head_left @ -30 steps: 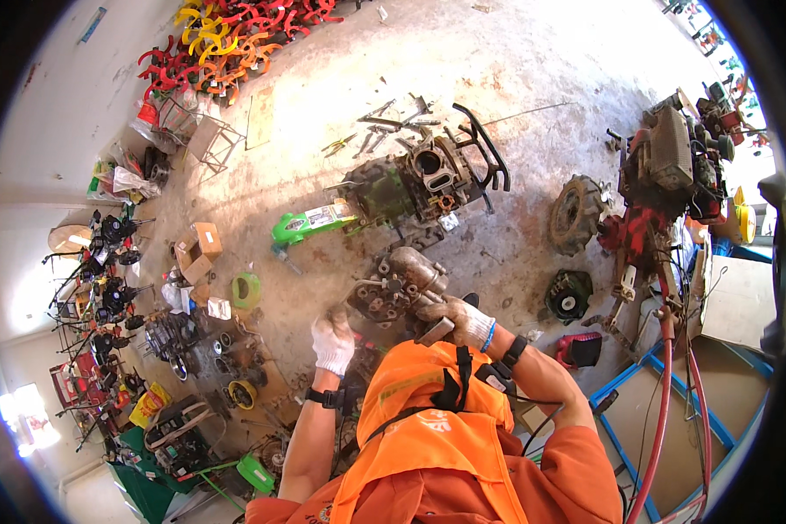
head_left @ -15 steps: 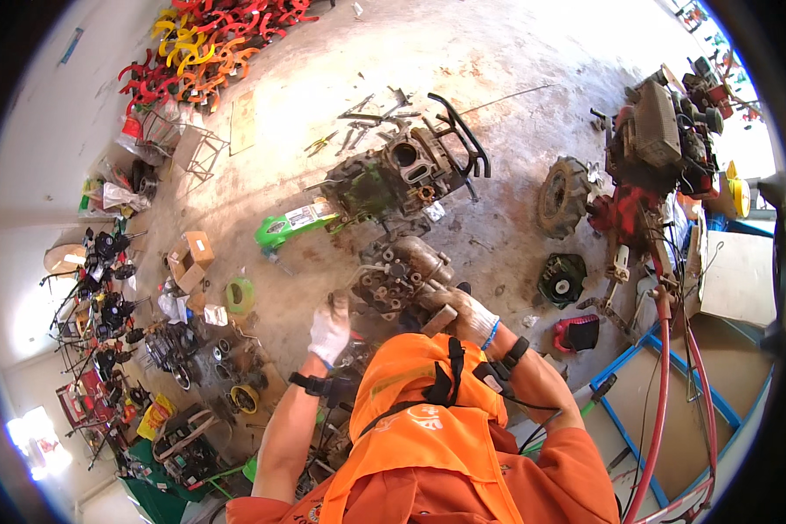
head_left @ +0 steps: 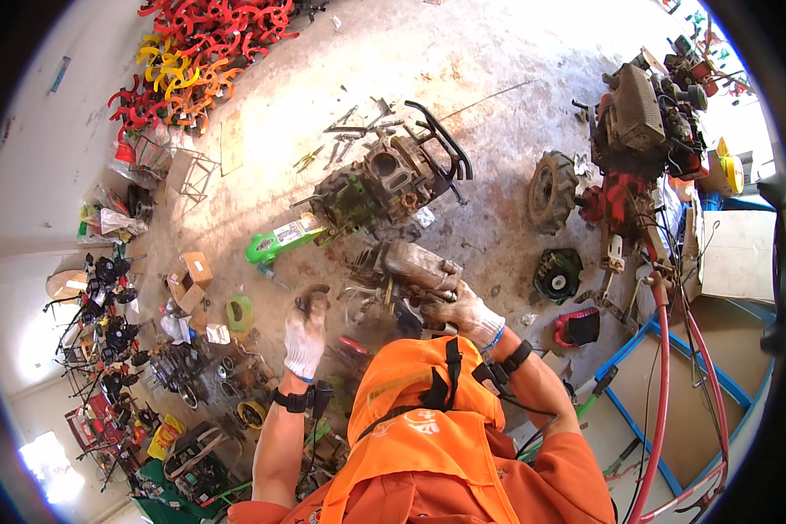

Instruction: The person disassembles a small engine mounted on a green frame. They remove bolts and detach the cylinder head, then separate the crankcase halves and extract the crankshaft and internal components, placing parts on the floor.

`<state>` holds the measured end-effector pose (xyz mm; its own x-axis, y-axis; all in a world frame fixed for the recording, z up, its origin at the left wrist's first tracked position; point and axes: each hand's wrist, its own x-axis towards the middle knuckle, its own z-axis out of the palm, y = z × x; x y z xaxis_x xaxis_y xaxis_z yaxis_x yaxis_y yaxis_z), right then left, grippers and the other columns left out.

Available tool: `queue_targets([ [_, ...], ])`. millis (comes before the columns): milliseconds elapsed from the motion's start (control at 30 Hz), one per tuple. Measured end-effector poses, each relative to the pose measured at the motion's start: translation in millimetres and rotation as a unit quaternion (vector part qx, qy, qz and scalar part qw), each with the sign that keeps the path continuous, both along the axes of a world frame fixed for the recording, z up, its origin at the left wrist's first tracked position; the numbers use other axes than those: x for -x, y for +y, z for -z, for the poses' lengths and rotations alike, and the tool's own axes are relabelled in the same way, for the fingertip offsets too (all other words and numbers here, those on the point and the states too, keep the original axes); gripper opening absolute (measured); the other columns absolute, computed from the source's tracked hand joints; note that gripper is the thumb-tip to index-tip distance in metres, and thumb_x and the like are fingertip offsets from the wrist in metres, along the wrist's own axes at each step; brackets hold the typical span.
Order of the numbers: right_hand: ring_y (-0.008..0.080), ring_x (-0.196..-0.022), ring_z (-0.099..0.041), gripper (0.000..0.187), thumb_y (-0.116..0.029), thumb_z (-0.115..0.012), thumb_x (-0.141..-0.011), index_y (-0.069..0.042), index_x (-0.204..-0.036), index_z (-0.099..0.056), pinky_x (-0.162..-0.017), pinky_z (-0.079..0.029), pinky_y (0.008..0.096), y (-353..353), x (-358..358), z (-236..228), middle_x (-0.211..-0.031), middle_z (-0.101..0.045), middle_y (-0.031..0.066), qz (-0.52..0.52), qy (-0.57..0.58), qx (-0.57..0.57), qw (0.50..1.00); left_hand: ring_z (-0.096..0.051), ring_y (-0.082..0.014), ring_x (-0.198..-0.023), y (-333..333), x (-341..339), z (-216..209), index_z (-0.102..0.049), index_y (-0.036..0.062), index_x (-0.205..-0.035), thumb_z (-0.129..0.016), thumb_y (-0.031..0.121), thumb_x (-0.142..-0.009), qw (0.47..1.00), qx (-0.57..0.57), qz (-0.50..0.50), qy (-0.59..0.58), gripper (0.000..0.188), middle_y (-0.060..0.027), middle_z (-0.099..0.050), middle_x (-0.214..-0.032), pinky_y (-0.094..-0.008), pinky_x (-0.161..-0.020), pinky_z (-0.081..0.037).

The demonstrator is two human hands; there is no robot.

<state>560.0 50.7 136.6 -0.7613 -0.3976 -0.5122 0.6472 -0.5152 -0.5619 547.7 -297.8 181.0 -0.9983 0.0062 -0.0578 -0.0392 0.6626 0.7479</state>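
A greasy grey-brown metal engine part (head_left: 421,264) with a rounded housing stands close in front of me, with smaller metal fittings on its left side. My right hand (head_left: 470,316), in a dirty white work glove, grips its near right edge; some of the fingers are hidden behind the metal. To the left of the part, and apart from it, is my left hand (head_left: 306,336), gloved with blackened fingertips. Its fingers are curled around something small and dark that I cannot make out. Just beyond lies a larger dirty machine body (head_left: 358,196) with a green arm (head_left: 275,240) and a black bar frame (head_left: 450,140).
Loose metal tools (head_left: 349,131) lie on the concrete floor beyond. At right are a treaded wheel (head_left: 552,192), a round black-green part (head_left: 559,273) and a red machine (head_left: 629,201). Engine parts (head_left: 179,371) and an open cardboard box (head_left: 189,275) crowd the left.
The engine part has been turned, so its long rounded housing now faces up. My left hand has moved left, away from it. My right hand stays at its right side.
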Motion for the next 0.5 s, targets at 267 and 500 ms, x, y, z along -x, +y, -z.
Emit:
queue_targets([
  [267,0.0145,-0.116,-0.072,0.063,0.0,-0.079,-0.097,-0.007,-0.157,-0.06,-0.097,-0.061,0.0312,5,-19,-3,-0.14,-0.074,0.0048,0.001,0.235,-0.081,0.969,-0.064,-0.0141,-0.08,46,18,-76,-0.073,-0.0026,-0.132,-0.069,0.041,-0.11,0.997,-0.08,0.009,-0.021,0.05,-0.011,-0.074,-0.108,-0.0332,-0.074,-0.054],
  [500,0.0138,-0.094,-0.077,0.089,-0.013,-0.092,-0.084,-0.003,-0.162,-0.05,-0.081,-0.064,0.0288,-7,-11,7,-0.124,-0.079,0.0056,-0.089,0.143,-0.099,0.981,-0.071,-0.0318,-0.093,38,15,-73,-0.075,-0.0002,-0.111,-0.068,0.071,-0.102,0.987,-0.033,0.158,0.008,0.072,-0.0173,-0.073,-0.112,-0.0428,-0.081,-0.055],
])
